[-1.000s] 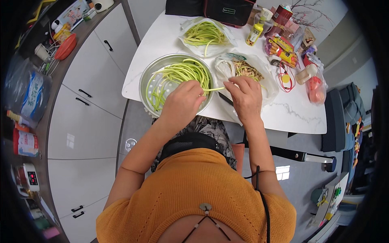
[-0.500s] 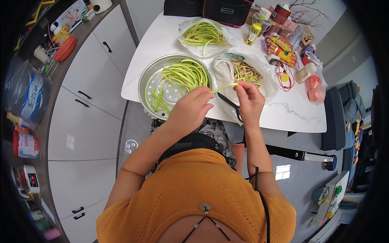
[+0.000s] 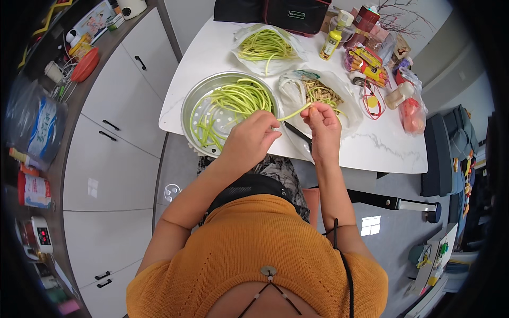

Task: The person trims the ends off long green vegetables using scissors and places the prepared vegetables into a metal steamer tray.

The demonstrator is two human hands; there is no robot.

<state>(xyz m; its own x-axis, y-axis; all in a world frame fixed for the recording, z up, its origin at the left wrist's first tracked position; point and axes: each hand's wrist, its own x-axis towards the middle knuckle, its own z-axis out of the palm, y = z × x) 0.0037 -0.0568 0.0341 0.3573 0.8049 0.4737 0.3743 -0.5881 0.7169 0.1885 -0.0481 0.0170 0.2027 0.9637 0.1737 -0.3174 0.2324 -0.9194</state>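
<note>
Between my two hands a single pale green garlic scape [image 3: 293,114] is stretched above the table's near edge. My left hand [image 3: 251,137] pinches its left end, in front of a round metal pan with a perforated bottom [image 3: 185,103]. My right hand [image 3: 325,129] pinches the other end between thumb and forefinger. Inside the pan lies a heap of long garlic scapes [image 3: 241,98], with shorter pieces at its near left. To the right, an open plastic bag [image 3: 290,87] holds brownish trimmings [image 3: 321,93]. A black tool [image 3: 298,132] lies partly hidden behind my right hand.
Farther back on the white table [image 3: 207,50], another plastic bag holds more garlic scapes [image 3: 268,45]. A yellow bottle [image 3: 331,43], snack packets [image 3: 367,63], a red cord [image 3: 375,108] and a bag of red items [image 3: 412,114] crowd the right. White cabinets [image 3: 111,159] stand at left.
My right hand has shifted slightly up, its fingers changing their hold on the scape, which now slants upward more. My left hand has barely moved.
</note>
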